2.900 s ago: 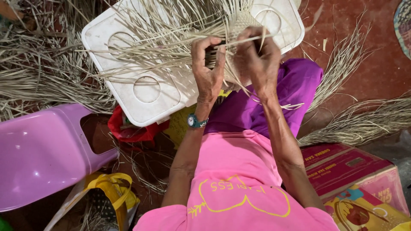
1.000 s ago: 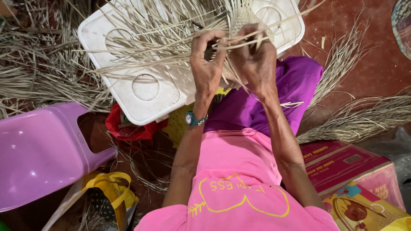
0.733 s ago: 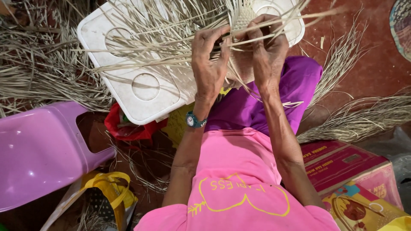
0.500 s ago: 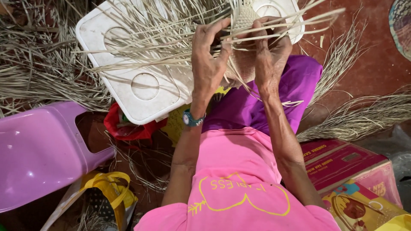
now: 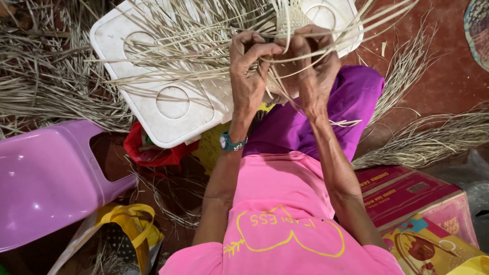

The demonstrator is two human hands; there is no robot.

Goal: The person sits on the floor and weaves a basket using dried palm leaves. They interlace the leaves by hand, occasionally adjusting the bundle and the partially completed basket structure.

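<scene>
Straw weave (image 5: 285,30) (floor crowded) between hands

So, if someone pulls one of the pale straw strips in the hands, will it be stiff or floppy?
Probably springy: the straw strips fan out in long, gentle curves from between the left hand and right hand. Likely very light, since loose ends stand in the air unsupported. Thin as they look, they may crease or split if bent sharply.

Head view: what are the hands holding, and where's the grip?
Both the left hand and right hand grip a half-woven straw piece at its lower edge, where the loose pale strands fan out from the weave.
</scene>
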